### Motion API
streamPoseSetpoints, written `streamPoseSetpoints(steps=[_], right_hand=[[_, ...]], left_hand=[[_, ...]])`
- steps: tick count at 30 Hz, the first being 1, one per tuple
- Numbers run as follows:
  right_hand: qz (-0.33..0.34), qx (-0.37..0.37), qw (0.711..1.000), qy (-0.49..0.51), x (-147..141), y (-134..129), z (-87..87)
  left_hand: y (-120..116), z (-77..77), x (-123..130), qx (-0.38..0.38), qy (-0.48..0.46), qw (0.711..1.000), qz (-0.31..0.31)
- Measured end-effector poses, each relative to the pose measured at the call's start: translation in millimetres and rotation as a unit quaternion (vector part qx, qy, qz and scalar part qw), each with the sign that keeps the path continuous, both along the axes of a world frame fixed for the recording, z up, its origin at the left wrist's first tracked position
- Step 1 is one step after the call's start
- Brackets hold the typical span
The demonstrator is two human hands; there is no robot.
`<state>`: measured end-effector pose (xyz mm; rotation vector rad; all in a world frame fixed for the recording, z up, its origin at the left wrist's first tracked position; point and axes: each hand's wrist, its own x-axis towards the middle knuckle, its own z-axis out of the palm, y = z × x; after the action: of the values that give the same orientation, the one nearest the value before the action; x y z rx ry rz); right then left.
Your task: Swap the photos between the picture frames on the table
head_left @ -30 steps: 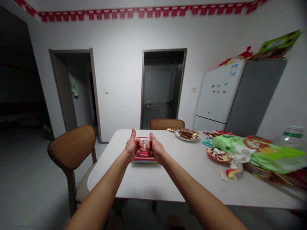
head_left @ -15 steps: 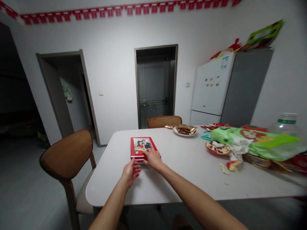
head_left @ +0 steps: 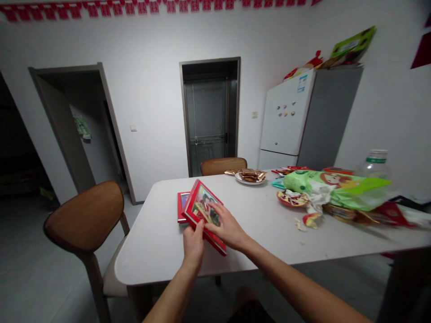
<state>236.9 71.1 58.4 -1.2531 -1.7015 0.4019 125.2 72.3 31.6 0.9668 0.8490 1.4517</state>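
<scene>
A red-edged box [head_left: 198, 197] with a photo of a couple on its face is tilted above the table [head_left: 151, 242]. My left hand [head_left: 194, 240] pinches its near left edge, the thumb on top and the other fingers hidden beneath. Across the photo lie the fingers of my right hand [head_left: 227, 224], spread over the face and the right side. Behind and to the left, a second red-edged box [head_left: 181, 216] rests flat on the white tabletop, partly covered by the raised one.
Wrapped snacks lie on a plate [head_left: 249, 182] at the back. To the right are an opened pomegranate [head_left: 292, 198], peel [head_left: 311, 220], crumpled tissue, a green bag [head_left: 357, 190] and a clear bottle [head_left: 375, 166]. Wooden chairs stand left [head_left: 85, 217] and behind [head_left: 224, 166].
The upper box has been lifted and turned, uncovering a second box underneath. My left hand has closed on its edge. The view has shifted slightly to the right.
</scene>
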Motion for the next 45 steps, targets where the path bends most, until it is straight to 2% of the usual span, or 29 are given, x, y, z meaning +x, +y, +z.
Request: streamPoseSetpoints(steps=[1, 3, 4, 6, 8, 11, 14, 16, 18, 20, 23, 25, 28, 30, 32, 35, 39, 43, 45], right_hand=[[-0.003, -0.025, 0.996, 0.09, 5.9, -8.9, 3.8], [-0.006, -0.092, 0.959, 0.268, 16.5, -28.3, 9.5], [-0.004, -0.116, 0.934, 0.339, 21.0, -38.6, 11.1], [0.016, -0.134, 0.891, 0.434, 27.5, -58.4, 10.9], [0.046, -0.141, 0.862, 0.484, 30.3, -74.9, 6.6], [0.063, -0.175, 0.839, 0.512, 27.4, -88.5, -5.8], [0.078, -0.221, 0.832, 0.503, 20.4, -87.5, -22.7], [0.093, -0.245, 0.834, 0.485, 16.9, -80.3, -35.2], [0.093, -0.252, 0.854, 0.446, 16.1, -69.6, -47.7], [0.068, -0.245, 0.896, 0.364, 18.1, -57.7, -59.4], [-0.005, -0.201, 0.963, 0.177, 23.1, -42.0, -73.5], [-0.056, -0.162, 0.984, 0.04, 25.0, -34.3, -80.1], [-0.116, -0.14, 0.976, -0.123, 23.9, -27.3, -86.6], [-0.132, -0.138, 0.965, -0.178, 22.0, -24.7, -89.2], [-0.131, -0.113, 0.964, -0.204, 21.0, -22.8, -90.3], [-0.086, -0.083, 0.964, -0.236, 22.4, -20.0, -89.6], [-0.03, -0.103, 0.959, -0.263, 24.8, -17.0, -86.0], [-0.046, -0.097, 0.957, -0.268, 21.0, -18.8, -81.7], [-0.063, -0.095, 0.955, -0.275, 17.7, -20.9, -79.7]], left_hand=[[-11.7, 4.0, -0.6, 0.038, 0.044, 0.998, -0.008], [-37.1, 10.9, -2.5, 0.144, 0.174, 0.974, -0.036], [-49.7, 13.1, -4.0, 0.194, 0.246, 0.948, -0.056], [-72.5, 13.7, -8.0, 0.287, 0.374, 0.878, -0.081], [-89.6, 9.5, -13.5, 0.335, 0.477, 0.808, -0.086], [-103.5, -3.1, -22.9, 0.355, 0.578, 0.732, -0.068], [-106.9, -18.0, -29.8, 0.369, 0.628, 0.682, -0.065], [-105.9, -27.9, -31.4, 0.363, 0.649, 0.663, -0.086], [-103.8, -37.2, -30.8, 0.342, 0.664, 0.656, -0.107], [-100.9, -45.4, -28.7, 0.319, 0.676, 0.655, -0.113], [-96.0, -54.5, -24.3, 0.3, 0.687, 0.653, -0.109], [-93.1, -58.2, -21.2, 0.298, 0.687, 0.653, -0.112], [-90.9, -60.2, -16.7, 0.298, 0.678, 0.661, -0.122], [-90.5, -59.3, -15.1, 0.295, 0.666, 0.674, -0.124], [-90.0, -57.0, -17.1, 0.293, 0.653, 0.686, -0.13], [-86.7, -52.8, -31.3, 0.275, 0.647, 0.696, -0.148], [-77.5, -53.8, -65.2, 0.199, 0.661, 0.716, -0.106], [-69.0, -62.0, -87.6, 0.192, 0.61, 0.761, -0.112], [-66.1, -64.8, -90.7, 0.193, 0.594, 0.772, -0.117]])
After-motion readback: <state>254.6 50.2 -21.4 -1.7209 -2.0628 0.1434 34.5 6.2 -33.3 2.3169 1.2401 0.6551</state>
